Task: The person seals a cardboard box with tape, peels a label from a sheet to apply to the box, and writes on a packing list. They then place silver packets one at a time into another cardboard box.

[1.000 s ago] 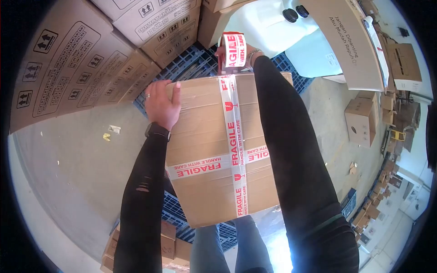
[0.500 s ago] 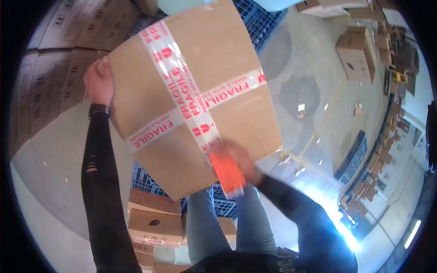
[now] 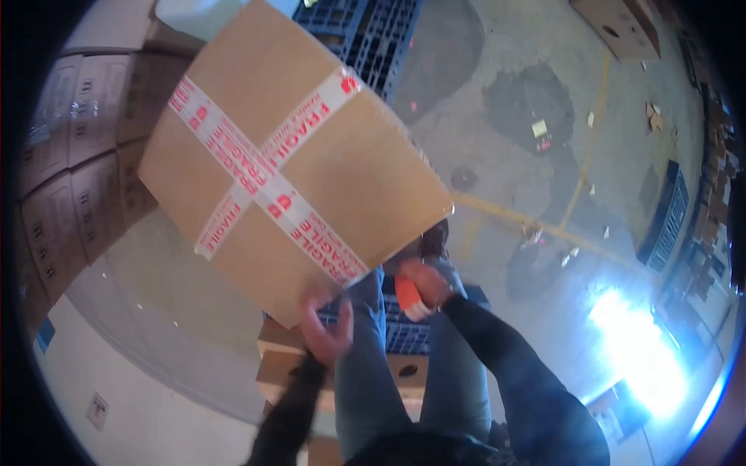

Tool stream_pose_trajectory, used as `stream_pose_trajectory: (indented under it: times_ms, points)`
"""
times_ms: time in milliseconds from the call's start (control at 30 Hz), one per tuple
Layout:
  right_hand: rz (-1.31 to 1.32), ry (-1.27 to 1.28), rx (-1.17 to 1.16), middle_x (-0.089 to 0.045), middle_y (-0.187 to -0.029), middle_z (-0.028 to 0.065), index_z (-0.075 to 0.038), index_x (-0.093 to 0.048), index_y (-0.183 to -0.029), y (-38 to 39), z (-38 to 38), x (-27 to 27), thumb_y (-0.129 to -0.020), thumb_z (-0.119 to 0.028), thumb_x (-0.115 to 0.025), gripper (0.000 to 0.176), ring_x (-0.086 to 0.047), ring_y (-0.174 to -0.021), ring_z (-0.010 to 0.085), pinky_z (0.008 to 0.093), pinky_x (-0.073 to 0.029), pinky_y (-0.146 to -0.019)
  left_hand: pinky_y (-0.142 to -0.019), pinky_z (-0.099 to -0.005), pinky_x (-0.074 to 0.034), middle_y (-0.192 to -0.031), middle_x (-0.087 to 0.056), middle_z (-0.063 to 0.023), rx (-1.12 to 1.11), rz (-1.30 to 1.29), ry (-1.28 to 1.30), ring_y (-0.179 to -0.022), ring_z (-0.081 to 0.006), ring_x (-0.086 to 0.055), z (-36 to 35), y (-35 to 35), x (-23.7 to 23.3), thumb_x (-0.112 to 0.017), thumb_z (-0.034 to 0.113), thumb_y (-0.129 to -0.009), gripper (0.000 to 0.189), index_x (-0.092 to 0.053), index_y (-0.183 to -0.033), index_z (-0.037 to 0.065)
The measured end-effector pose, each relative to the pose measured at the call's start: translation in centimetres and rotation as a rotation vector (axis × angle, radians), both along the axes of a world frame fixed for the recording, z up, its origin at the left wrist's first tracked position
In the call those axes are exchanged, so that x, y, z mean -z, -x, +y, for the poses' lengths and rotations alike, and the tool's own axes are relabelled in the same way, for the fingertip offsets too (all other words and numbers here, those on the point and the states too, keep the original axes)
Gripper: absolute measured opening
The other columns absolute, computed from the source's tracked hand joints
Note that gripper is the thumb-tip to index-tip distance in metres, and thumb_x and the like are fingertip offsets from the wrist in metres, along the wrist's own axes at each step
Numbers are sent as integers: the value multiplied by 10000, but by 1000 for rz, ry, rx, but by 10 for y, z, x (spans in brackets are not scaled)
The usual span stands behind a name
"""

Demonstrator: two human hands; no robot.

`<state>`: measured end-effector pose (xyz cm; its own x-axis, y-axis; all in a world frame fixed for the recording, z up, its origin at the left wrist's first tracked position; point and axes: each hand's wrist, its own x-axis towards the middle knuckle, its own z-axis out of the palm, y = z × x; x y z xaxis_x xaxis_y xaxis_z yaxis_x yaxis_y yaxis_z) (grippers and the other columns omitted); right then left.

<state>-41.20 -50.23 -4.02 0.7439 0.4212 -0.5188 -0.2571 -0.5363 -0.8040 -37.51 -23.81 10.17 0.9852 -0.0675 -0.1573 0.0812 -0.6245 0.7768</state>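
A large cardboard carton (image 3: 342, 163) tilts in front of me, with red-and-white FRAGILE tape (image 3: 252, 182) crossing on its face. My left hand (image 3: 328, 330) is at the carton's near lower edge, slightly blurred, its thumb and fingers apart. Close by on the right, my right hand (image 3: 427, 281) is wrapped round an orange tape dispenser (image 3: 407, 293), just off the carton's edge and above my thigh. The tape on the face runs down to the edge between the two hands.
Stacked cartons (image 3: 93, 109) stand at the left. Blue plastic pallets (image 3: 381, 46) show behind and beneath the carton, and an open box (image 3: 388, 373) sits near my legs. Paper scraps (image 3: 539, 128) litter the floor; another carton (image 3: 622, 27) is far right.
My left hand has left the carton's far left side and come down to its near edge. The dispenser has moved off the face past that edge. The carton appears turned and farther left.
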Motion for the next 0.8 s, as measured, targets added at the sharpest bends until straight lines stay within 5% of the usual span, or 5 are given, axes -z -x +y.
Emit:
stream_pose_trajectory:
  times_ms: [33,200,467,633,800]
  points:
    - [-57,-24,-52,-660,-1156,138,-92,-642,-1119,-3,4,-4,-850,-145,-638,274,-621,-1155,342,435,-545,-922,-830,-344,-504,-999,-599,-105,-286,268,137,-897,-245,-604,-9,39,0,-767,196,-904,345,-555,-1123,36]
    - [-65,132,-262,-708,-1093,172,-104,-721,-1066,-50,46,-9,-846,-171,-604,258,-671,-1057,369,430,-541,-934,-965,-511,-460,-1192,-566,-92,-1249,995,879,-1094,-238,-555,-20,75,16,-570,682,-931,636,-508,-1239,128]
    - [706,-795,1260,-716,-907,180,-60,-477,-1465,-60,-65,-57,-982,-206,-595,519,-729,-778,247,387,-617,-713,-993,-605,-469,-1380,-518,-121,-1325,605,1216,-1226,-300,-522,3,8,41,-524,712,-932,798,-404,-1497,161]
    - [513,-269,887,-730,-819,123,-114,-403,-1498,-44,-50,-37,-971,-194,-609,571,-734,-724,215,342,-607,-590,-981,-565,-508,-1434,-499,-98,-1204,654,1182,-1258,-296,-524,40,-1,31,-486,676,-977,721,-422,-1490,172]
    - [1007,-652,887,-715,-905,177,-54,-602,-1276,-21,97,-101,-1041,-416,-541,436,-729,-785,232,326,-587,-615,-972,-458,-510,-1393,-580,-71,-1099,498,892,-1216,-244,-579,204,-58,31,-487,626,-995,695,-462,-1482,131]
